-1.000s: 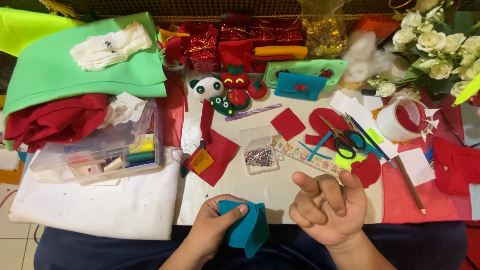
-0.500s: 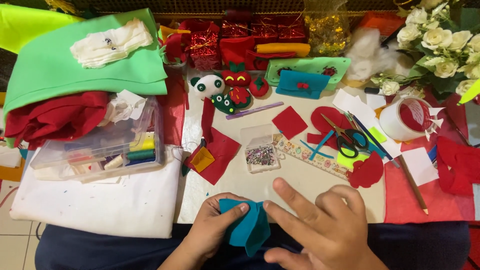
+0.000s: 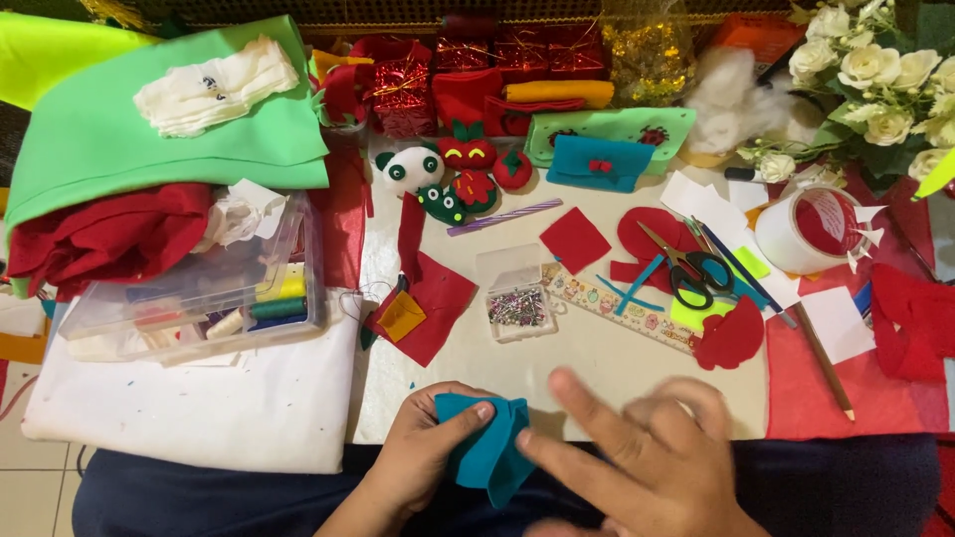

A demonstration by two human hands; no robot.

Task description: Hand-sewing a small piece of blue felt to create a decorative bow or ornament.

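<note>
Cluttered craft table (image 3: 597,363), pale tiled floor (image 3: 20,467)

Well beyond both hands, along the table's far edge, stand small red foil gift boxes (image 3: 403,89) tied with gold ribbon, and a clear bag of gold glitter (image 3: 647,55) (its contents too small to make out). An orange carton (image 3: 756,30) sits far off, up and right of the right hand (image 3: 647,467).
</note>
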